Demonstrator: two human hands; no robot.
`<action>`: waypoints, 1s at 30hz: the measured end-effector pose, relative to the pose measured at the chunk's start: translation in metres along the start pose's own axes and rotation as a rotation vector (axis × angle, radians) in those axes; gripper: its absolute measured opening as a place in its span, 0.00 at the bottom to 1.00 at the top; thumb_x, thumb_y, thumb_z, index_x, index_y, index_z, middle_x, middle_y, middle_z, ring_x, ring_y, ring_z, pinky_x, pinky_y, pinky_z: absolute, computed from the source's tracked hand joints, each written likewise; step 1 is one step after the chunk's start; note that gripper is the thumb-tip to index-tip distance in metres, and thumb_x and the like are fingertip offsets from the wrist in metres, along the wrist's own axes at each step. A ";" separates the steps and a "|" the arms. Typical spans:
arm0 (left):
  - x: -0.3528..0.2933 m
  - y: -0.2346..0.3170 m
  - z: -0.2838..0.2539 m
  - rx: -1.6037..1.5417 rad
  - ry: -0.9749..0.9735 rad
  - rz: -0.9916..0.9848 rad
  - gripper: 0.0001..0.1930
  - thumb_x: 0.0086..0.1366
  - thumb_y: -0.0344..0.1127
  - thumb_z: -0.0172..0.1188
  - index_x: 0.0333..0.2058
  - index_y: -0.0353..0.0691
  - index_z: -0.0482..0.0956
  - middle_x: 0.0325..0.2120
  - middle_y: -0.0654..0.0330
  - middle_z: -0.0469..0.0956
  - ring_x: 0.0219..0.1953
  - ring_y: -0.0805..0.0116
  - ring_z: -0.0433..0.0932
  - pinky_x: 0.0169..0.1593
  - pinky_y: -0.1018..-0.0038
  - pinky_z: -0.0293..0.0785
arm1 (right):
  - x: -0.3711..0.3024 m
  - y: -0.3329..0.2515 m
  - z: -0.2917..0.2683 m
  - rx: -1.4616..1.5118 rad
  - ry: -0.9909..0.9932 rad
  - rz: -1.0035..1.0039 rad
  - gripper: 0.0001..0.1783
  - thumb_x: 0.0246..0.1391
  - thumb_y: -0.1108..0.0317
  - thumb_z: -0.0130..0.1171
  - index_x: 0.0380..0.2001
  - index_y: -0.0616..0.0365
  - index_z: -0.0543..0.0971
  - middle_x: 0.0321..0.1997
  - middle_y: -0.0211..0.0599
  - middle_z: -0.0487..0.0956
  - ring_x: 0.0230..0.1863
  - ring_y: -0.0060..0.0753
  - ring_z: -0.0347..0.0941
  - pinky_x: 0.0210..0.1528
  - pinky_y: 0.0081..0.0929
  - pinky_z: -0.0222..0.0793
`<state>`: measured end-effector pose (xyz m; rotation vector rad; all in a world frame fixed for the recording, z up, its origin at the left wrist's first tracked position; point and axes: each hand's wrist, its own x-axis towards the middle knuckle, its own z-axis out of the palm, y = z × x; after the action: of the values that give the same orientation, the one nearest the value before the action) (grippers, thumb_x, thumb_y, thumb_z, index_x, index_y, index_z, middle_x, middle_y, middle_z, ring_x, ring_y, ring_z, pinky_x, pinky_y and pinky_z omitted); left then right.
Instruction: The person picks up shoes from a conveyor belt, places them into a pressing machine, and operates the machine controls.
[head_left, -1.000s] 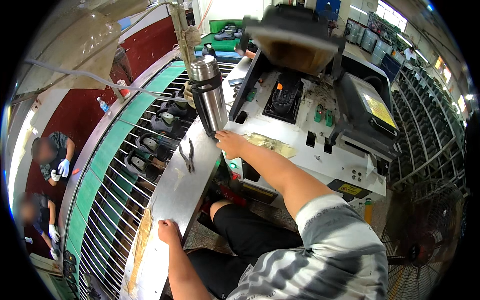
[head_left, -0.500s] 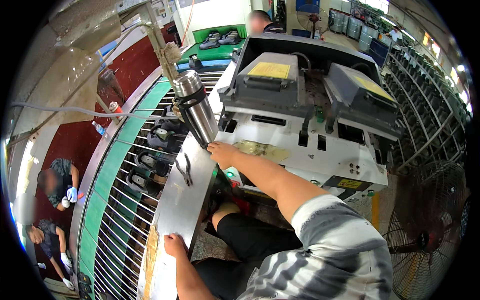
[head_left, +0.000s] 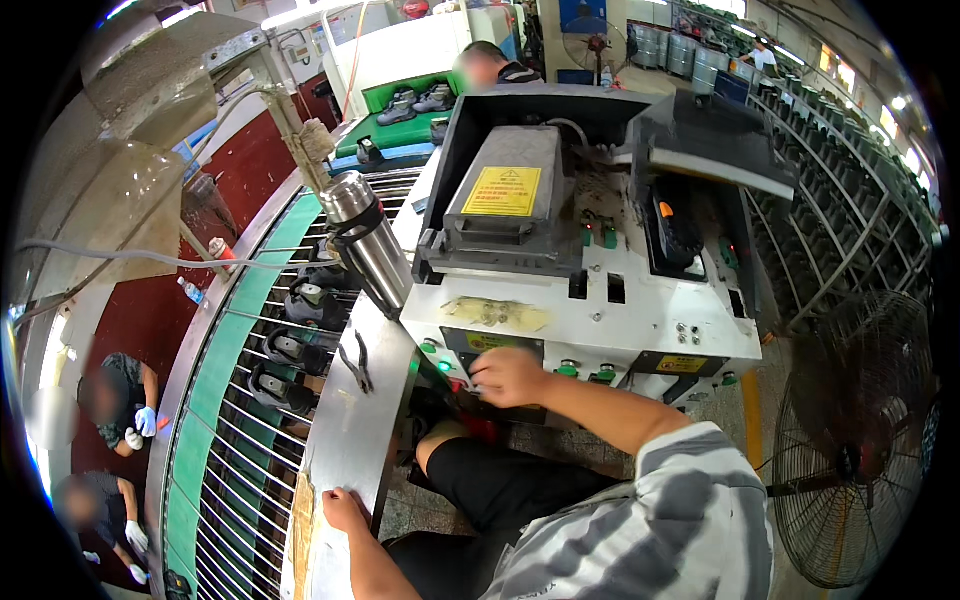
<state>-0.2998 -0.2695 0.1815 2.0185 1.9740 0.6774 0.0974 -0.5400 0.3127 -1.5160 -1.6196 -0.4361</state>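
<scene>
My right hand [head_left: 508,377] is at the front panel of a white and grey two-bay machine [head_left: 600,330], close to its buttons. Its fingers are blurred and partly turned away. The right lid [head_left: 710,145] stands raised, and a dark shoe [head_left: 677,230] with an orange tab sits in the bay below. Over the left bay, the other lid [head_left: 508,185] is down. My left hand [head_left: 343,508] rests closed on the metal bench [head_left: 350,440], with nothing showing in it. Pliers [head_left: 357,362] lie farther up the bench, near a steel vacuum flask [head_left: 370,245].
Left of the bench runs a roller conveyor [head_left: 235,420] with several dark shoes [head_left: 282,388]. Two people with gloves work beyond it, and another person [head_left: 490,65] is behind the machine. A large fan [head_left: 850,450] and shoe racks [head_left: 840,190] stand on the right.
The machine's right lid has swung up, uncovering the shoe in its bay. My right hand has moved right from beside the flask to the front panel. My left hand stays on the bench.
</scene>
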 end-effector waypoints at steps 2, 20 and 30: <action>-0.001 0.004 0.009 0.007 -0.004 0.027 0.12 0.60 0.41 0.50 0.28 0.38 0.76 0.25 0.49 0.79 0.29 0.46 0.77 0.35 0.54 0.71 | -0.045 0.015 -0.069 -0.202 0.170 0.229 0.10 0.35 0.75 0.61 0.26 0.52 0.78 0.31 0.33 0.79 0.35 0.41 0.77 0.35 0.36 0.74; -0.009 -0.009 0.016 0.015 0.077 0.079 0.09 0.62 0.38 0.48 0.34 0.40 0.73 0.27 0.45 0.79 0.31 0.42 0.77 0.34 0.53 0.70 | -0.046 0.199 -0.332 -0.813 0.181 1.835 0.50 0.40 0.36 0.65 0.61 0.57 0.65 0.62 0.44 0.68 0.63 0.47 0.65 0.60 0.46 0.64; -0.015 -0.012 0.025 -0.069 0.109 0.051 0.08 0.58 0.37 0.52 0.29 0.41 0.77 0.25 0.51 0.80 0.30 0.48 0.79 0.33 0.56 0.72 | -0.137 0.131 -0.295 -1.065 0.759 0.832 0.50 0.38 0.51 0.72 0.60 0.67 0.63 0.61 0.56 0.66 0.63 0.57 0.60 0.64 0.45 0.59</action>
<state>-0.2978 -0.2802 0.1519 2.0377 1.9344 0.8726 0.3067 -0.8201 0.3393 -2.1809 -0.0143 -1.2840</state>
